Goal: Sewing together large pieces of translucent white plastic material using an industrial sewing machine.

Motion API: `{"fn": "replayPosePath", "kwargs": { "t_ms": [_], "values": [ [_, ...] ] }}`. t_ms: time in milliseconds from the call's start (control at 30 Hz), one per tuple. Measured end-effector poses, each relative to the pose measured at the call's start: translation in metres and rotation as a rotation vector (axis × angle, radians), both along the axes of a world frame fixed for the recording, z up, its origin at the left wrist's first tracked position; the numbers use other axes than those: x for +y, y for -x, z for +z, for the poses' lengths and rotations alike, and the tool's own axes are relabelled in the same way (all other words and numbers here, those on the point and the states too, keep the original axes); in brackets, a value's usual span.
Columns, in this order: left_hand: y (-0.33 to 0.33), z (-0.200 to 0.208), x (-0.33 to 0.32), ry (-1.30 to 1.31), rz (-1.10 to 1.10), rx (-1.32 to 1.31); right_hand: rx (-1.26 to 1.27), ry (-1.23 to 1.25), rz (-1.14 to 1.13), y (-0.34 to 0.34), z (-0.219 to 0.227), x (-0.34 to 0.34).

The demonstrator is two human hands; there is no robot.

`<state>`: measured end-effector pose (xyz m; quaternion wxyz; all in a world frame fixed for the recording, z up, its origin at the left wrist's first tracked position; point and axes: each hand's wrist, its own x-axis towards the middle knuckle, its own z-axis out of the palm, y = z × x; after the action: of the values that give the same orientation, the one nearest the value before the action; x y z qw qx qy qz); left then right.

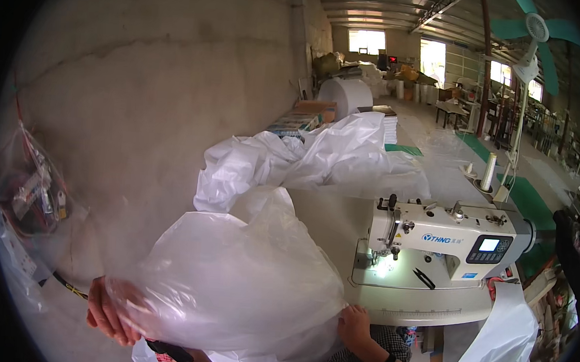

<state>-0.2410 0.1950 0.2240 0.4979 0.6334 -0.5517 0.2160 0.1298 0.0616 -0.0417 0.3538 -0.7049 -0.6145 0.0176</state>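
A large white translucent plastic sheet [251, 278] billows across my lap and over the near left edge of the sewing table. On its left side, my left hand [113, 309] has its fingers bent around the sheet's edge, and part of the hand shows through the film. My right hand [355, 324] pinches the sheet's right edge, close to the front rim of the table. The fingertips of that hand are partly hidden by the plastic. To the right stands a white sewing machine [446, 234], its lamp lit at the needle. Black thread snips [423, 278] lie on its bed.
More crumpled white sheeting [331, 154] is heaped along the table's far side. A thread cone [488, 172] and a green-bladed fan [537, 29] stand behind the machine. White material [496, 339] hangs at the right. A bare wall [155, 106] rises on the left, near a hanging clear bag [33, 192].
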Motion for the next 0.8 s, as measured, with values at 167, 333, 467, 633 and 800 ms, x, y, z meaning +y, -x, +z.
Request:
{"fn": "replayPosePath", "kwargs": {
  "t_ms": [167, 333, 467, 633, 800],
  "values": [
    [-0.035, 0.024, 0.027, 0.724, 1.325, -0.134, 0.043, 0.096, 0.138, -0.010, -0.012, -0.021],
    [-0.095, 0.039, 0.095, -0.572, 2.483, -0.230, -0.015, 0.002, 0.203, -0.015, -0.030, -0.062],
    [-0.163, 0.006, 0.112, -0.501, 2.032, 0.453, -0.021, 0.169, 0.294, -0.008, -0.048, -0.092],
    [-0.199, -0.062, 0.117, -0.432, 1.771, 1.183, 0.016, 0.044, 0.280, -0.005, -0.062, -0.118],
    [-0.092, -0.107, 0.060, 0.550, 1.676, 0.651, -0.020, 0.019, 0.238, -0.019, -0.066, -0.122]
  ]
}}
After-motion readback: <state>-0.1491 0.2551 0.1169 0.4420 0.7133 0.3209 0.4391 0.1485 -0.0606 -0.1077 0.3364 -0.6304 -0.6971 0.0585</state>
